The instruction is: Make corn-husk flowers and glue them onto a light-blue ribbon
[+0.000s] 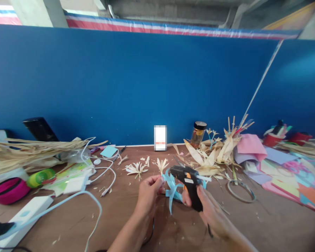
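My left hand (pixel 149 190) is closed in a pinch at the base of a small pale corn husk flower (pixel 161 165). Light blue ribbon (pixel 170 196) starts beside those fingertips and hangs in loops to the right, partly behind the glue gun. A black hot glue gun (pixel 190 183) with an orange trigger area is gripped in my right hand (pixel 206 203). Its nozzle points left, just above the ribbon, and a clear glue stick juts from its back. Another husk flower (pixel 137 169) lies on the table to the left.
Dried husks (pixel 212 157) and a lidded jar (pixel 198 134) stand at the back right, near a tape ring (pixel 241 191) and coloured paper (pixel 286 175). To the left are white cables (pixel 111 171), a power strip (pixel 23 220) and a pink pouch (pixel 9 190). A blue partition (pixel 136 84) rises behind.
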Demonstrator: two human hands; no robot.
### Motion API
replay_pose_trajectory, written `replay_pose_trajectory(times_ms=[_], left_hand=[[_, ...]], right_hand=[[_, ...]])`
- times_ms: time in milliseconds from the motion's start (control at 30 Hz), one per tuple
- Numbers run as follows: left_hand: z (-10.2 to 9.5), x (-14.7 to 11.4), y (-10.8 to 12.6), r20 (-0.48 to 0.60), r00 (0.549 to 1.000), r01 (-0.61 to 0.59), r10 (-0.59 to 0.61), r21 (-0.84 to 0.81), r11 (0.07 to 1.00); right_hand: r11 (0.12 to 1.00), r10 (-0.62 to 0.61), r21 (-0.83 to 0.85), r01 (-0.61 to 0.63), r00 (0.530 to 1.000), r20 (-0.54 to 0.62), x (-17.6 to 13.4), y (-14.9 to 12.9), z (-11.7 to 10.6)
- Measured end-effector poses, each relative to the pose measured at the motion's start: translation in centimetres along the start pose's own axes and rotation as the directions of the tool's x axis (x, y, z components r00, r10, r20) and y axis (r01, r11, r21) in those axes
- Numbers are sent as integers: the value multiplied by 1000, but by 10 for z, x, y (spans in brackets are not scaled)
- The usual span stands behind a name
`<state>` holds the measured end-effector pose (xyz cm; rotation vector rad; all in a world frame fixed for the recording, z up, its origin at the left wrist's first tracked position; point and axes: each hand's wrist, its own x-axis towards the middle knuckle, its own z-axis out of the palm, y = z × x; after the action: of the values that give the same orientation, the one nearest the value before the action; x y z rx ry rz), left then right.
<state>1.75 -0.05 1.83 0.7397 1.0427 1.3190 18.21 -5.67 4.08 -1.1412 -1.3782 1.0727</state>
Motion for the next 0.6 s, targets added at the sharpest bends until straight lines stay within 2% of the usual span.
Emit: replay_pose_trajectory(times_ms=[133,233,267,433,600], left_hand=[[-2,3,-1,3,1000,-23,23,1,1000],[-4,6,1,-26,999,-28,28,-10,1000],[-4,7,2,-41,999,-26,25,-14,1000],[-6,11,4,-95,995,-35,35,6,999],[-7,12,3,-110,992,-57,61,37,998]], right_hand=[[992,-20,129,0,988,153,17,-21,-16],[978,11,196,-63,967,256,35,-16,-15],[973,34,213,-90,967,251,39,-10,-11],[973,89,211,-97,995,48,44,19,13],[979,93,172,-107,992,87,35,29,11]])
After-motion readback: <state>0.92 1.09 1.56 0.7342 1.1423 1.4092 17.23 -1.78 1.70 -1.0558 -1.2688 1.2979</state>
